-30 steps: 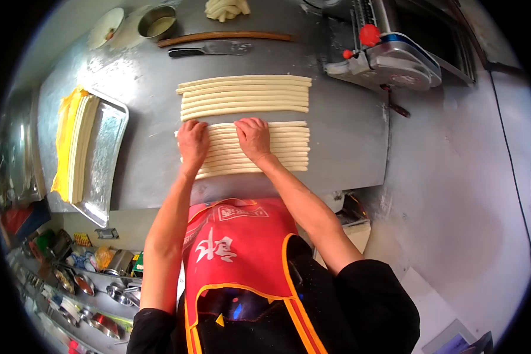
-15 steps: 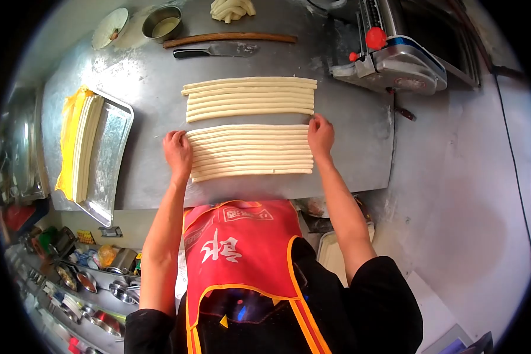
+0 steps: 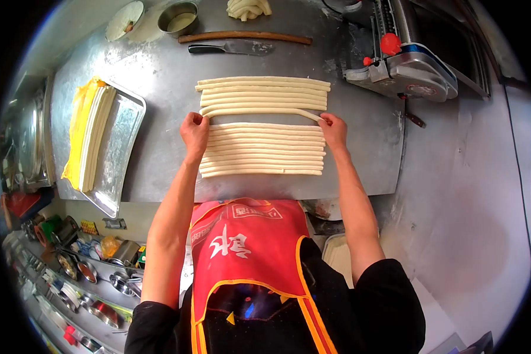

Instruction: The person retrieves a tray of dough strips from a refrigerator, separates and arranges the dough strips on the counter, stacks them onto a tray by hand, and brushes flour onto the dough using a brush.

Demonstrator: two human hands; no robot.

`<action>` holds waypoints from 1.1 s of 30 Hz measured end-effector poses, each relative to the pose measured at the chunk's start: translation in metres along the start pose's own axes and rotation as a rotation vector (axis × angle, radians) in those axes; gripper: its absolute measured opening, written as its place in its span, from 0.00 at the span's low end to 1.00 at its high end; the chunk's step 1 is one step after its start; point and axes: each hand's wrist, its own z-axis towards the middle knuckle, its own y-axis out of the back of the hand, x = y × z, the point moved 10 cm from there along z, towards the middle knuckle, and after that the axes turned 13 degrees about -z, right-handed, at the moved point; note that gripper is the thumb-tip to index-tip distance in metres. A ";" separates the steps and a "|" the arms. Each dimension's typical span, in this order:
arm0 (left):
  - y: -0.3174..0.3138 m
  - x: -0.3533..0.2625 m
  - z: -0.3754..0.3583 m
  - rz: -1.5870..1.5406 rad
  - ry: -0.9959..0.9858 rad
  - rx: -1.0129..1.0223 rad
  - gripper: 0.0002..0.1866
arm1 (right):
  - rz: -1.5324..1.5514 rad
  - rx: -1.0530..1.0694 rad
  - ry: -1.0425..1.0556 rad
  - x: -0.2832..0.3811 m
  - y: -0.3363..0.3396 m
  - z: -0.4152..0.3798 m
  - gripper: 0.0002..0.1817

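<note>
Between my two hands stretches one pale dough strip (image 3: 259,110), pinched at each end and bowed toward the far side. My left hand (image 3: 194,134) is closed on its left end, and my right hand (image 3: 334,130) grips the right end. Just beyond the strip lies a row of dough strips (image 3: 262,91), side by side; the held strip is close to its near edge. Nearer to me a larger row of dough strips (image 3: 262,150) rests flat on the metal table (image 3: 366,159). Some fingertips are hidden behind the hands.
At left, a metal tray (image 3: 121,159) holds more dough strips beside yellow cloth or plastic. Along the back are a knife (image 3: 236,48), a wooden rolling stick (image 3: 248,36), a metal bowl (image 3: 179,19) and a dough lump (image 3: 249,8). A machine (image 3: 410,74) stands at back right.
Both hands have moved slightly away from me and now hold one strip apart from the near row, beside the far row. The whole view has shifted a little.
</note>
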 end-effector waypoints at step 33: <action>-0.056 -0.060 -0.035 0.192 -0.484 0.315 0.06 | -0.070 -0.107 0.444 0.202 -0.112 -0.064 0.07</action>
